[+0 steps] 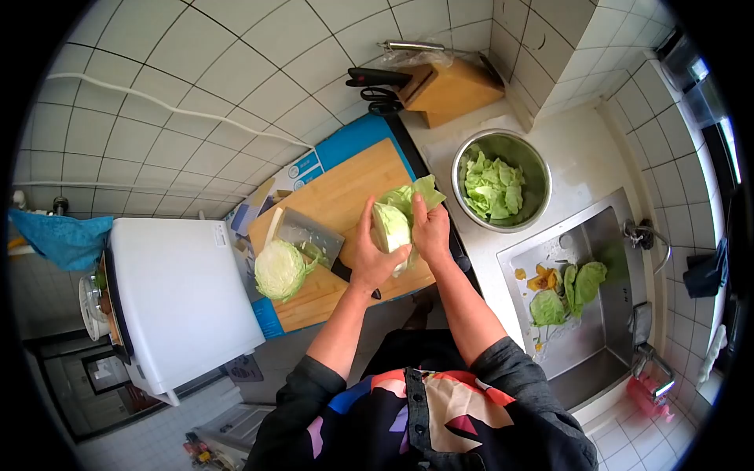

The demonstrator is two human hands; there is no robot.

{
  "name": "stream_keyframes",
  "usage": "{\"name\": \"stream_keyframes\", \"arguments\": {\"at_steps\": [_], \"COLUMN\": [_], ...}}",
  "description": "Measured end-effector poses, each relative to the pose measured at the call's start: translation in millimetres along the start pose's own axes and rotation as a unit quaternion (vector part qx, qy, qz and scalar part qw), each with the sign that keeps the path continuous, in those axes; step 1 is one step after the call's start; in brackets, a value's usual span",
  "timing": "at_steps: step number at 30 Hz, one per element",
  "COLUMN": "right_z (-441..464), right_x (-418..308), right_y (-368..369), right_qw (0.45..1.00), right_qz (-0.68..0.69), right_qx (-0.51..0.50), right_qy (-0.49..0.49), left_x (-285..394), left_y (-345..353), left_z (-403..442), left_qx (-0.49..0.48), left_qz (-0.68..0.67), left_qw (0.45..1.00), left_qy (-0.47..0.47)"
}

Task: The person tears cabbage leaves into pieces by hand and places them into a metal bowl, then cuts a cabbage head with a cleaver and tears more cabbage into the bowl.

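Observation:
Above the right part of the wooden cutting board point(357, 184), my left hand point(373, 251) is wrapped round a piece of cabbage point(391, 228). My right hand point(430, 231) pinches a loose green leaf point(428, 191) at the top of that piece. Another cut cabbage piece point(279, 269), its pale side showing, rests on the left of the board. Beside it lies a wide cleaver point(310, 235) with small green scraps on its blade. The dark handle of another tool point(375, 294) shows near the board's front edge, partly hidden by my left wrist.
A steel bowl point(543, 188) with torn leaves stands right of the board. Farther right, the sink point(577, 345) holds green leaves and yellowish scraps. A knife block point(452, 90) with knives and scissors stands at the back. A white appliance point(184, 298) is at the left.

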State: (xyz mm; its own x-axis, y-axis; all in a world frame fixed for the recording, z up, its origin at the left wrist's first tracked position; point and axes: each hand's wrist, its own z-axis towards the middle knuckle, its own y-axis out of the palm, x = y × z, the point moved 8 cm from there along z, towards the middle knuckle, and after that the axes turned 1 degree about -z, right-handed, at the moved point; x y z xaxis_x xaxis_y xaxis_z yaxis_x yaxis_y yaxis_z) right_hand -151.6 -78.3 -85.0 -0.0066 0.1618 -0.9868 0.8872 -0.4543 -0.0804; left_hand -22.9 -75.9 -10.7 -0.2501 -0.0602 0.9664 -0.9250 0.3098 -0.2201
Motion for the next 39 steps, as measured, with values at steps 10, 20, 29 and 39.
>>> {"name": "stream_keyframes", "arguments": {"at_steps": [10, 20, 29, 39], "right_z": [4.5, 8.2, 27.3, 24.2], "right_x": [-8.7, -14.7, -24.7, -36.9], "right_y": [-6.6, -16.5, -58.6, -76.5], "right_qw": [0.976, 0.924, 0.863, 0.851], "right_qz": [0.199, 0.351, 0.455, 0.505], "right_qx": [0.092, 0.148, 0.183, 0.076], "right_qy": [0.011, 0.031, 0.123, 0.121], "left_x": [-2.8, 0.6, 7.2, -12.6], "left_y": [-18.7, -41.6, -84.8, -34.8], "left_z": [-5.8, -17.2, -14.9, 10.0], "left_qx": [0.117, 0.209, 0.193, 0.001], "left_qz": [-0.161, -0.305, -0.314, 0.576], "left_qw": [0.979, 0.926, 0.924, 0.817], "left_qy": [0.033, 0.074, 0.099, -0.037]}}
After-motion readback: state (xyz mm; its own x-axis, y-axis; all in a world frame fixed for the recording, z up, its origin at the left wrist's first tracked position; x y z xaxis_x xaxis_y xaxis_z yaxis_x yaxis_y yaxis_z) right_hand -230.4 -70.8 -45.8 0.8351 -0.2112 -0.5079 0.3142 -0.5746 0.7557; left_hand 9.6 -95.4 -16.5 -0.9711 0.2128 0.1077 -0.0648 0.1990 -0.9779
